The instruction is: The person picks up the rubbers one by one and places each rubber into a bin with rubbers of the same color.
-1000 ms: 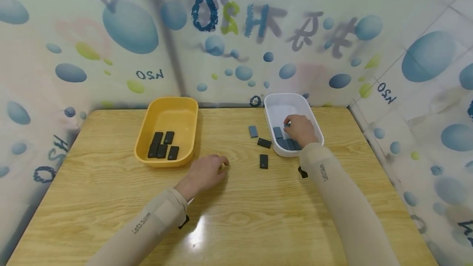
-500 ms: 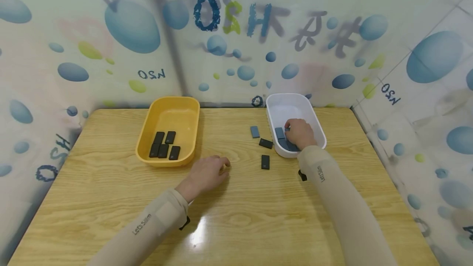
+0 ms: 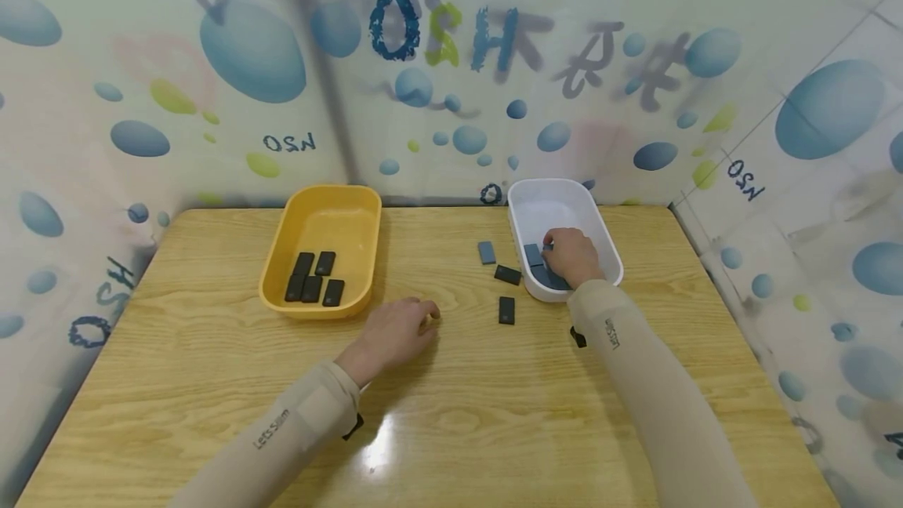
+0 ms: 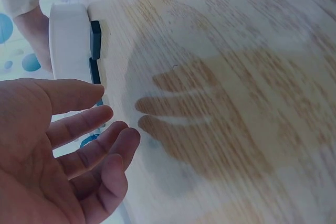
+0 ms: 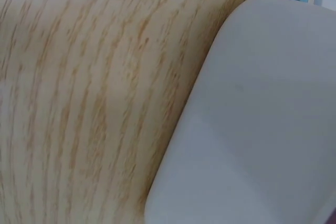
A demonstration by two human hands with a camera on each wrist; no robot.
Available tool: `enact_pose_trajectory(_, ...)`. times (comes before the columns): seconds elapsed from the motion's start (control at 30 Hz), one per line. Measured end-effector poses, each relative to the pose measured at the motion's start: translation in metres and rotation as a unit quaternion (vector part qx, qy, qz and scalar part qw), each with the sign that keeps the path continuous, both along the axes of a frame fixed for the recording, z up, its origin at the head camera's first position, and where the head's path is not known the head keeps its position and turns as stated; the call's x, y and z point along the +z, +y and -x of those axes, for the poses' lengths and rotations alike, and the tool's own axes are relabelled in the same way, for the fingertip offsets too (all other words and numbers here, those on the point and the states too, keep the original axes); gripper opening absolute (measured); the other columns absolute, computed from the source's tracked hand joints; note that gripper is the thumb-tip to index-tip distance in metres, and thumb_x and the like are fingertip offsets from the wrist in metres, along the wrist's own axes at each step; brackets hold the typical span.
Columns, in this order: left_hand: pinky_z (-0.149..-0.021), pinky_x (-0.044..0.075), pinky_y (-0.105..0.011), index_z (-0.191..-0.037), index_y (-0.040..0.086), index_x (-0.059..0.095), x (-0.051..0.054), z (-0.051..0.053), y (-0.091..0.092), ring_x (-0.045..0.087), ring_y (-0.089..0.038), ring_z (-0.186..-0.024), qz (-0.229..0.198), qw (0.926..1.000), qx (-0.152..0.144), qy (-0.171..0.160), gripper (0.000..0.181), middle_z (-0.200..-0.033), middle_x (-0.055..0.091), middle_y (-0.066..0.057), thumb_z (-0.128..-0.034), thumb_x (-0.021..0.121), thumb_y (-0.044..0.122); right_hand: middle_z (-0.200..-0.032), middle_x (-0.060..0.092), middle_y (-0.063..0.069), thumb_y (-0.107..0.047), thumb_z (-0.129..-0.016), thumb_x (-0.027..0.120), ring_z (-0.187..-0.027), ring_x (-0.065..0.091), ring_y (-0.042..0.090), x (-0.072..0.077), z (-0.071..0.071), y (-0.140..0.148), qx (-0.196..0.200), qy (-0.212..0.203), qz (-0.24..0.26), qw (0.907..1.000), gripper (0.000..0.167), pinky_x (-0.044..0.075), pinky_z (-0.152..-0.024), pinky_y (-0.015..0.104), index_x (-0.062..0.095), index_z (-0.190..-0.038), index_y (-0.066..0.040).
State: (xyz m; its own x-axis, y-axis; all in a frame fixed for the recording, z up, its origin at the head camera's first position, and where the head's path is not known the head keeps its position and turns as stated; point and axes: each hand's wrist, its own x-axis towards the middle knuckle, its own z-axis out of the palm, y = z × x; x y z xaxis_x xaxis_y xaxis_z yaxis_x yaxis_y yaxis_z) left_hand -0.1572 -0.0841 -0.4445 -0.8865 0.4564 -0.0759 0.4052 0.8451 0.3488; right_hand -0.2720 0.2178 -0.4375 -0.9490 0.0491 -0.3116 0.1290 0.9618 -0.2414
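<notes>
My right hand [image 3: 573,255] reaches into the white bin [image 3: 515,219], its fingertips low among the blue-grey tiles [image 3: 533,255] at the near end. A bit of blue-grey tile shows at the thumb and index finger, which seem to pinch it; the hand hides most of it. My left hand [image 3: 393,333] hovers over the table between the bins, fingers loosely bent and holding nothing. In the left wrist view its palm [image 4: 31,156] shows bare. The right wrist view shows the white bin's outer wall [image 5: 252,108], with the fingers out of sight.
A yellow bin [image 3: 339,218] at the left holds several black tiles [image 3: 311,288]. Between the bins lie one blue-grey tile [image 3: 487,252] and two black tiles, one against the white bin [image 3: 507,274] and one nearer [image 3: 506,310]. A patterned wall [image 3: 451,124] stands behind the table.
My right hand has moved down and slightly nearer inside the white bin, with the blue-grey tile at its fingertips, then stayed nearly still. My left hand has kept its place.
</notes>
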Motion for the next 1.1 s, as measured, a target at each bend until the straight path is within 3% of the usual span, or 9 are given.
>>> enact_pose_trajectory(0.4,-0.057,0.044,-0.029,-0.108,0.017,0.070,0.001,0.000,0.002,0.057,-0.011,-0.070,0.005,0.9999,0.003,-0.014,0.019,-0.087,0.066,0.000,-0.0904,0.067,0.025,-0.125,0.060,0.015,-0.023,-0.098,0.055,-0.102,0.056,0.029,0.008,-0.008,-0.001,0.014,0.047,-0.004,0.9988,0.034,0.047,-0.092,0.047,0.057,-0.128,-0.009)
enact_pose_trajectory(0.77,-0.064,0.047,-0.034,-0.110,0.018,0.069,0.004,0.002,0.010,0.059,-0.013,-0.075,0.006,0.9998,0.000,-0.019,0.021,-0.089,0.066,0.001,-0.0909,0.066,0.027,-0.124,0.061,0.015,-0.026,-0.097,0.058,-0.107,0.059,0.030,0.037,-0.033,-0.017,0.056,0.078,-0.002,0.9954,0.036,0.049,-0.091,0.049,0.059,-0.129,-0.011)
enact_pose_trajectory(1.1,-0.071,0.052,-0.037,-0.114,0.020,0.068,0.007,0.002,0.022,0.065,-0.017,-0.090,0.020,0.9994,-0.006,-0.028,0.023,-0.101,0.070,0.000,-0.0919,0.065,0.028,-0.114,0.066,0.011,-0.027,-0.096,0.061,-0.097,0.065,0.028,0.055,-0.065,-0.033,0.103,0.108,-0.006,0.9888,0.035,0.054,-0.080,0.047,0.062,-0.127,-0.013)
